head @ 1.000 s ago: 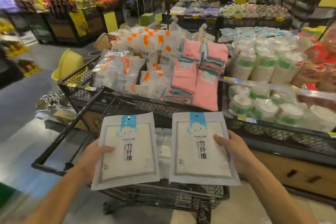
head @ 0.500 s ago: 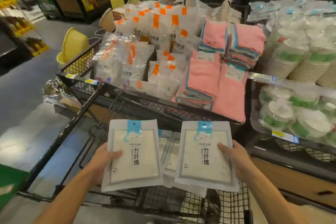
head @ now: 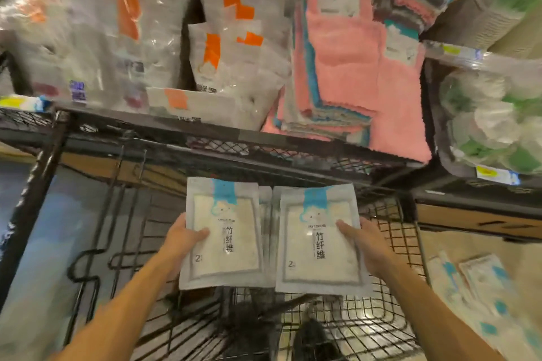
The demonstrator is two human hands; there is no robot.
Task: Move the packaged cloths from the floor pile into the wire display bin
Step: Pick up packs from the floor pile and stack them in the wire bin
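Both packs have dropped lower into the wire bin since the earlier frame. Left hand grips the left cloth pack by its outer edge, right hand grips the right cloth pack likewise, side by side. More packs on the floor right of the right hand; pink towels beyond both hands.

Head view, steeply downward, close.
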